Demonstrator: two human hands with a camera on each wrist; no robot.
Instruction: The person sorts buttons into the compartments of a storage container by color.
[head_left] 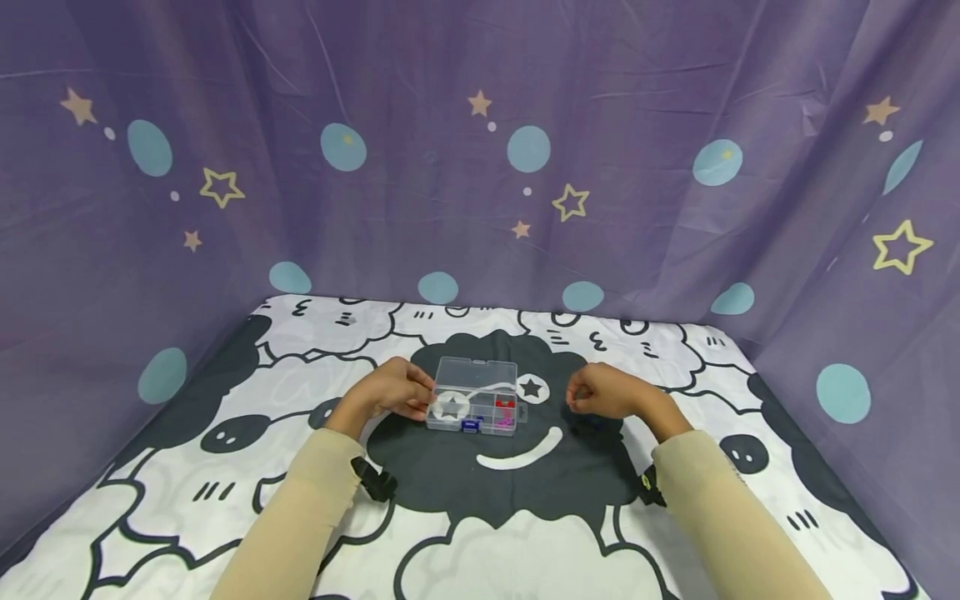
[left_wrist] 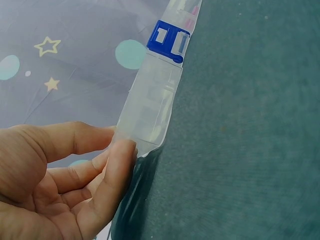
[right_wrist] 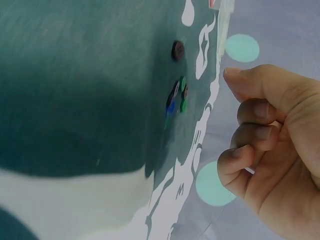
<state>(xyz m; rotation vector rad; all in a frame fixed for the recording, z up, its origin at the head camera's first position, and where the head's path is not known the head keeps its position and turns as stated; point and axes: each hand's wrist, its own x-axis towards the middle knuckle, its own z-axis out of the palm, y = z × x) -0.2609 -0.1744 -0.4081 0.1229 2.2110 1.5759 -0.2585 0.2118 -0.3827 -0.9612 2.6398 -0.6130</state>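
A clear plastic compartment box [head_left: 476,375] stands with its lid up on the dark patch of the cloth. Red pieces [head_left: 505,404] and pink pieces [head_left: 505,419] lie in its right-hand compartments. My left hand [head_left: 397,388] pinches the box's left end between thumb and fingers. A blue latch [left_wrist: 169,42] shows on the front wall. To the right of the box, my right hand [head_left: 607,392] hovers with curled fingers; no held thing shows in it. Near it lie a brown button [right_wrist: 178,51] and several small green, blue and dark buttons [right_wrist: 171,107], one cluster on the cloth.
The cloth [head_left: 420,550] has cartoon sheep printed on it and covers the whole surface. A purple curtain [head_left: 420,75] with stars and dots hangs behind and along both sides. Dark wrist devices [head_left: 373,480] sit at the sleeve cuffs.
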